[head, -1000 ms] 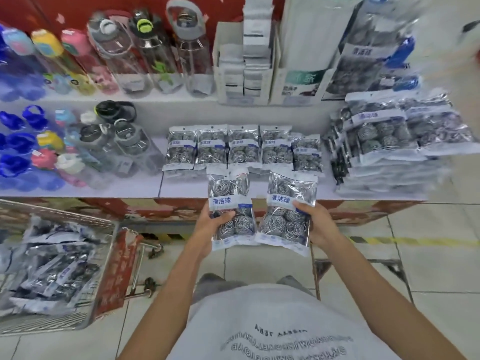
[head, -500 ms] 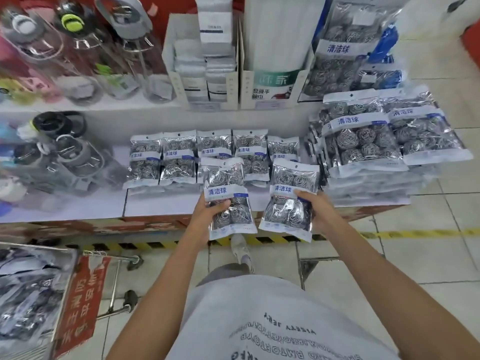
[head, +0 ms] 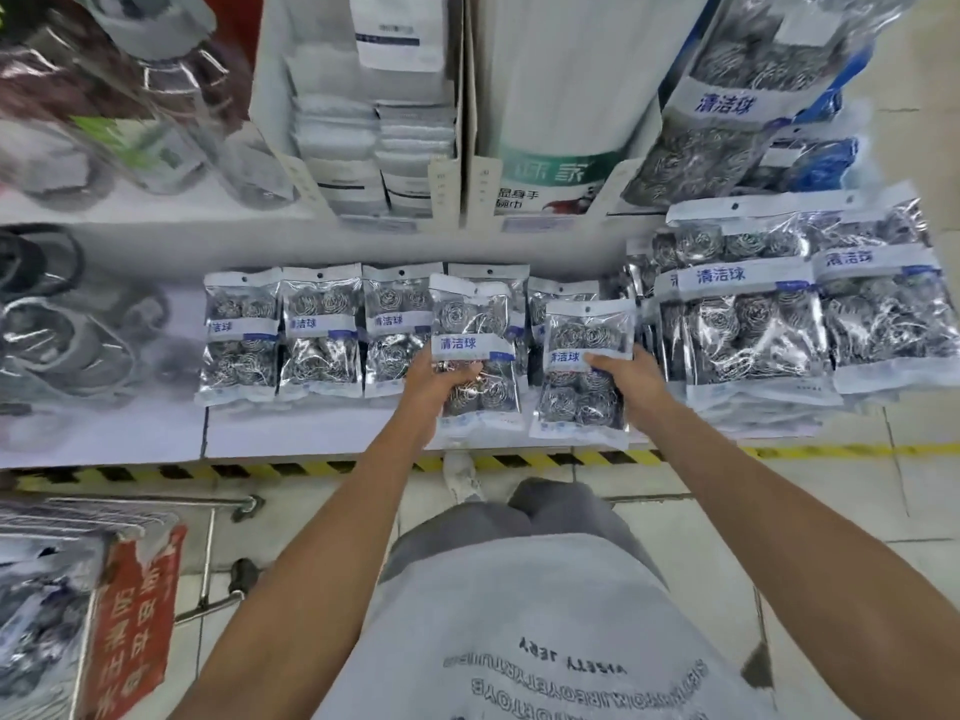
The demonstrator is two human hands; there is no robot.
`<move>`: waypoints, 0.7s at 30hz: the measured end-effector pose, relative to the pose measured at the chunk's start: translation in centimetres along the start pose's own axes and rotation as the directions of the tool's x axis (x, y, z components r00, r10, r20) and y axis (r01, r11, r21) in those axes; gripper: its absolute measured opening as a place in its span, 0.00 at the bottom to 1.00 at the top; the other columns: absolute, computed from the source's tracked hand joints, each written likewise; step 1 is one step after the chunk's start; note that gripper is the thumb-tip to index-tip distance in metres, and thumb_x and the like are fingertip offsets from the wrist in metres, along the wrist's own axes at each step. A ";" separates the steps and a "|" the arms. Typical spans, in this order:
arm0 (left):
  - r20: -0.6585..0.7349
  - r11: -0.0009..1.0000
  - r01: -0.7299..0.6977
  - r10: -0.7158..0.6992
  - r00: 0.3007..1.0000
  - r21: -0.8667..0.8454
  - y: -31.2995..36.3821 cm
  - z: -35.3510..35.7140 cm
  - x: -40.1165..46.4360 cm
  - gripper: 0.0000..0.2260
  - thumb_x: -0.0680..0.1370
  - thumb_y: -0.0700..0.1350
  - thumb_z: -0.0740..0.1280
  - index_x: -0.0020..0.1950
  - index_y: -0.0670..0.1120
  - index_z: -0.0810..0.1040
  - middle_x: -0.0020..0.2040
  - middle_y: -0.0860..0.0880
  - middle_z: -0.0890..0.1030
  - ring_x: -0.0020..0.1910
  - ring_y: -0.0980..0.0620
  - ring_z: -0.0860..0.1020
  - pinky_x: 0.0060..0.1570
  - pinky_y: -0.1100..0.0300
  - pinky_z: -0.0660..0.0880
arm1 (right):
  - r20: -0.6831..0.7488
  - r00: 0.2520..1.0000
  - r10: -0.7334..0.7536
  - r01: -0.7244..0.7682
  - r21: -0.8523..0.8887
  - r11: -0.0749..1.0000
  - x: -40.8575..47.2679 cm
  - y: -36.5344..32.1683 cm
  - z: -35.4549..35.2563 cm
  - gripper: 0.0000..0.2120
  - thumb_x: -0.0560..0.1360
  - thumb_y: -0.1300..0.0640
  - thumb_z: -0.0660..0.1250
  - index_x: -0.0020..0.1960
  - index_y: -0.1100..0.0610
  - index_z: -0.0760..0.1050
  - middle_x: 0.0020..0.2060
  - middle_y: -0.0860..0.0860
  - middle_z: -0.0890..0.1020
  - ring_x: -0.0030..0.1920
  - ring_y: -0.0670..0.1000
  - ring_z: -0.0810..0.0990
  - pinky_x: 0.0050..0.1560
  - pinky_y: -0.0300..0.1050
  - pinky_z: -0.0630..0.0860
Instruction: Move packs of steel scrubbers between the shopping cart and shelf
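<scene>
Over the front edge of the white shelf [head: 311,433], both arms reach forward, each hand carrying one pack of steel scrubbers. At the left hand [head: 434,381] the grip is curled round the lower half of the left pack [head: 475,324], thumb across its front just under the blue-lettered label, fingers behind it. At the right hand [head: 631,379] the grip pinches the right pack [head: 584,376] by its right edge, thumb lying over the label, fingers hidden behind. Both packs are held upright and side by side, just apart, in front of a row of shelved packs [head: 319,335] that lie flat on the shelf with their tops toward the back. Right of the hands sits a tall stack of larger scrubber bags [head: 748,324]. On the shelf above stand white cardboard display boxes [head: 467,122] and blurred clear bottles [head: 156,122]. At lower left the shopping cart [head: 78,589] shows its wire rim, a red sign and more packs inside, too blurred to count.
</scene>
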State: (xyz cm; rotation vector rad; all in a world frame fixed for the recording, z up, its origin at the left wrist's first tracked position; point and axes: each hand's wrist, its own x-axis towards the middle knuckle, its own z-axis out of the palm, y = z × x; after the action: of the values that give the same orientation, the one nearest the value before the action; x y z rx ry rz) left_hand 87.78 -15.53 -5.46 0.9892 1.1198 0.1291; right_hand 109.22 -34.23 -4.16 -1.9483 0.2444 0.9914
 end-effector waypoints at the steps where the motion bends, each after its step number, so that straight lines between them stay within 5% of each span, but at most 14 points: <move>1: -0.007 1.000 0.009 -0.009 1.000 -0.004 0.3 0.4 0.5 0.47 0.70 0.46 0.82 0.83 0.51 0.60 0.83 0.48 0.61 0.77 0.49 0.63 0.75 0.45 0.59 | -0.005 1.000 0.013 -0.013 0.007 1.000 0.8 -0.4 0.3 0.47 0.72 0.54 0.80 0.82 0.59 0.58 0.76 0.57 0.70 0.75 0.61 0.69 0.77 0.61 0.64; 7: -0.058 0.994 0.105 -0.106 0.993 -0.009 1.4 2.2 5.1 0.45 0.68 0.43 0.83 0.81 0.51 0.65 0.77 0.46 0.73 0.75 0.46 0.70 0.78 0.44 0.61 | 0.061 0.998 0.029 -0.024 -0.080 0.997 5.8 -2.1 2.2 0.38 0.73 0.56 0.79 0.76 0.60 0.65 0.49 0.49 0.79 0.51 0.50 0.80 0.54 0.42 0.73; 10: -0.062 0.991 0.134 -0.132 0.989 0.030 1.9 3.0 7.3 0.43 0.69 0.43 0.82 0.80 0.51 0.67 0.72 0.48 0.78 0.73 0.46 0.72 0.77 0.44 0.61 | 0.076 0.996 0.045 -0.034 -0.142 0.989 8.0 -3.2 2.9 0.41 0.72 0.55 0.80 0.79 0.57 0.63 0.65 0.54 0.78 0.68 0.58 0.76 0.66 0.49 0.73; 12: -0.052 0.989 0.134 -0.131 0.990 0.060 2.1 3.4 8.5 0.37 0.69 0.41 0.81 0.76 0.51 0.71 0.63 0.52 0.83 0.66 0.48 0.76 0.75 0.44 0.64 | 0.065 0.997 0.042 -0.030 -0.177 0.984 9.2 -3.5 3.1 0.44 0.72 0.54 0.80 0.81 0.55 0.61 0.73 0.57 0.73 0.66 0.55 0.76 0.70 0.52 0.68; 17: -0.090 0.992 0.082 -0.074 0.993 0.095 2.7 3.9 9.6 0.39 0.69 0.39 0.82 0.77 0.47 0.70 0.64 0.49 0.81 0.64 0.49 0.76 0.69 0.51 0.69 | 0.057 0.998 0.024 -0.013 -0.182 0.983 11.1 -3.5 3.2 0.44 0.72 0.58 0.79 0.81 0.55 0.60 0.75 0.58 0.71 0.73 0.59 0.71 0.74 0.52 0.67; 21: -0.060 0.986 -0.006 0.016 0.998 0.166 2.2 4.1 9.4 0.35 0.71 0.36 0.80 0.76 0.44 0.69 0.60 0.48 0.82 0.59 0.51 0.81 0.69 0.49 0.76 | 0.017 1.000 0.015 -0.011 -0.176 0.984 11.1 -2.9 3.7 0.40 0.74 0.59 0.78 0.79 0.55 0.62 0.70 0.59 0.73 0.65 0.56 0.74 0.67 0.47 0.71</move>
State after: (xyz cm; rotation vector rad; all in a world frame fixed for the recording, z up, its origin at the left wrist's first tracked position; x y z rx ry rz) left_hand 96.37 -11.59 -10.03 1.1459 1.1961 0.0765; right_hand 116.07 -27.29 -11.34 -2.0976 0.1638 1.0697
